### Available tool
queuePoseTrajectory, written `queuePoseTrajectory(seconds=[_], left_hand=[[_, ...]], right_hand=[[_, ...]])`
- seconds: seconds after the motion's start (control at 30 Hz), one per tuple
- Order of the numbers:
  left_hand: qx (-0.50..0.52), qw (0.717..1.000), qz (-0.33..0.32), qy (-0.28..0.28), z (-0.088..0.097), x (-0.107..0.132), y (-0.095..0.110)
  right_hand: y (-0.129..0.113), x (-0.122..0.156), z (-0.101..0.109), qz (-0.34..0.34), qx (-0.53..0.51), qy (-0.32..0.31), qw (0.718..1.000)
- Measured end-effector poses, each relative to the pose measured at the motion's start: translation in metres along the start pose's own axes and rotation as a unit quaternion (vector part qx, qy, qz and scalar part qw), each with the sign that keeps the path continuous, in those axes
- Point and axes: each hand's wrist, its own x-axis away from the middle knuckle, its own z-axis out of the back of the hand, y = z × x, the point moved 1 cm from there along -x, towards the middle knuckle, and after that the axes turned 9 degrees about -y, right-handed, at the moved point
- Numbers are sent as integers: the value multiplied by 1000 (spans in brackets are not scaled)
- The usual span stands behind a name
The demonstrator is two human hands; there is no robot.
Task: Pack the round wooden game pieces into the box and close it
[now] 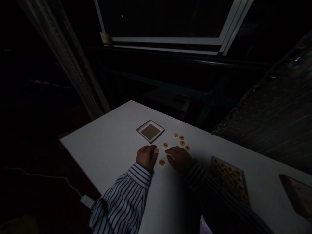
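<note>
My left hand [146, 157] is closed, pinching a round wooden Chinese chess piece [156, 150] with a red character between thumb and fingers, just above or on the white table [117, 130]. My right hand [179, 158] lies to the right, fingers bent, thumb and index finger apart, with nothing visible between them. Between the hands are one chess piece [161, 162] near me and another piece [165, 145] farther off. Beyond my right hand sits a loose group of pieces, among them one piece [182, 143] and a paler-marked one [176, 135].
A shallow square tray [158, 137] with a brown bottom lies beyond my left hand. To the right stands a box [244, 182] full of chess pieces, partly behind my right sleeve. A brown-edged case [287, 191] is at far right. A white power strip [87, 201] hangs at the left edge.
</note>
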Motion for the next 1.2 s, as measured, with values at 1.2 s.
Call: queuePoseTrajectory(seconds=[1.2], left_hand=[[61, 984, -72, 154, 28, 5, 30]], right_hand=[[-6, 7, 36, -22, -12, 61, 998]])
